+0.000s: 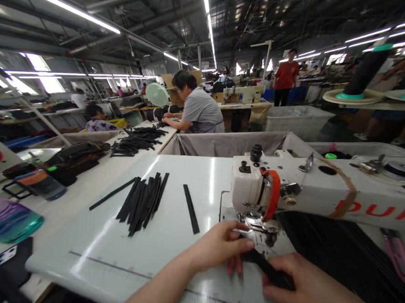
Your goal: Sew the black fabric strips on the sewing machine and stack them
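A black fabric strip (pixel 262 261) runs between my two hands, just in front of the needle area of a white sewing machine (pixel 252 182). My left hand (pixel 226 246) pinches its far end close to the presser foot (pixel 258 225). Around the near end, my right hand (pixel 292 280) is closed, thumb and fingers on the strip. To the left on the table, one black strip (pixel 191 209) lies alone, and beyond it is a loose pile of black strips (pixel 143 202). Dark material (pixel 340 256) lies under the machine arm, right of my hands.
A pink cutter (pixel 398 257) lies at the right. Bottles (pixel 6 219), a phone (pixel 9 258) and a dark bag stand or lie on the left table. A cloth-lined bin (pixel 220 145) sits behind the table. Beyond it, a person in grey (pixel 205 108) works beside more black strips (pixel 138 138).
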`<action>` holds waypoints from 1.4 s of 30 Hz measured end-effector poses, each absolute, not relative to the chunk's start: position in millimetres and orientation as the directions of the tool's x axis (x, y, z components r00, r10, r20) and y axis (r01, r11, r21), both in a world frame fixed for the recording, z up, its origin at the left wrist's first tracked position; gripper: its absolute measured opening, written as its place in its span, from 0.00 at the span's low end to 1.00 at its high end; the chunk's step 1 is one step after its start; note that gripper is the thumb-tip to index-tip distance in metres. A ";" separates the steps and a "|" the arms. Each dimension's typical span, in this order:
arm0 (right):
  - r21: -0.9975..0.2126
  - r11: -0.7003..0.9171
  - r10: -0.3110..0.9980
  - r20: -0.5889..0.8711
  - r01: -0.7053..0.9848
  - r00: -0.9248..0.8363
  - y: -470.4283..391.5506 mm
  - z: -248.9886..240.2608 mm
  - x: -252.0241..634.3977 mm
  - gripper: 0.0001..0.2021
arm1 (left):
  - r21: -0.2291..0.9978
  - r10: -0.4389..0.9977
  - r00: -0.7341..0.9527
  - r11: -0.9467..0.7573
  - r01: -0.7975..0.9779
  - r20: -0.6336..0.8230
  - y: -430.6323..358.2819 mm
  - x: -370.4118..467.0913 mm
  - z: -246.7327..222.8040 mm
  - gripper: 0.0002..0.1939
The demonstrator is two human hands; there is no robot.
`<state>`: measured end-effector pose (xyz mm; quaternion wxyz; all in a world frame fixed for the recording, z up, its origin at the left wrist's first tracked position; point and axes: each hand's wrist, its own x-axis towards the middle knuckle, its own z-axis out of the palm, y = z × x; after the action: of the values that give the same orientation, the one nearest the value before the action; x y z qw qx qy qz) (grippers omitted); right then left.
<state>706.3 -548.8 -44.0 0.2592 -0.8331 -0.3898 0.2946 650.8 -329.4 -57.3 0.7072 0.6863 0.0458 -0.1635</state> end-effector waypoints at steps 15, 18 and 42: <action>0.096 -0.275 0.813 0.554 0.957 0.178 -523.0 -89.9 690.4 0.27 | 0.734 0.274 0.931 -0.679 0.009 0.242 -333.8 660.6 -76.3 0.08; 0.133 -0.309 0.791 0.585 0.942 0.176 -516.0 -90.4 688.7 0.25 | 0.580 0.089 0.942 -0.805 -0.123 0.325 -335.3 653.9 -77.8 0.04; 0.138 -0.268 0.825 0.544 0.954 0.153 -519.3 -88.4 687.6 0.25 | 0.532 -0.061 0.923 -0.802 -0.273 0.381 -333.7 656.7 -86.7 0.09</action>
<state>687.6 -519.3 -88.4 0.1200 -0.7496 -0.5931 -0.2681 656.7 -333.7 -86.7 0.3017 0.9329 -0.0894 0.1751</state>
